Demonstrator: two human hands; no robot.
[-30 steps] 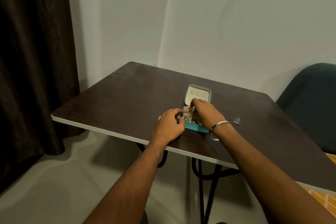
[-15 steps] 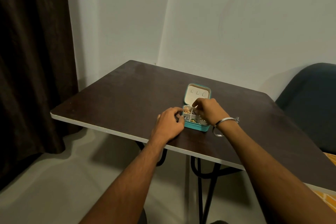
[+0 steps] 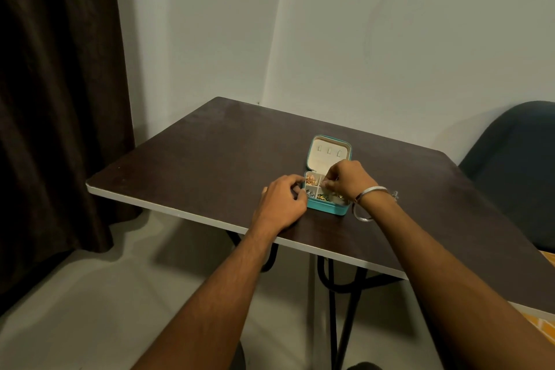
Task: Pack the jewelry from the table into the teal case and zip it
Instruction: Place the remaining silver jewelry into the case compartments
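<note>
1. Teal case (image 3: 326,207) sits lid-up at frame centre; right hand (image 3: 348,179) curls over its right compartments, fingertips pinched, contents unclear.
2. Left hand (image 3: 282,204) grips the case's left wall.
3. Small silver piece (image 3: 395,195) right of the wrist, half hidden by the bangle (image 3: 365,204); right hand nearer.

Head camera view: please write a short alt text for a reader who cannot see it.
A person's right hand reaches into an open teal case on a dark table, while the left hand steadies the case's left side. Small jewelry fills its compartments.
</note>
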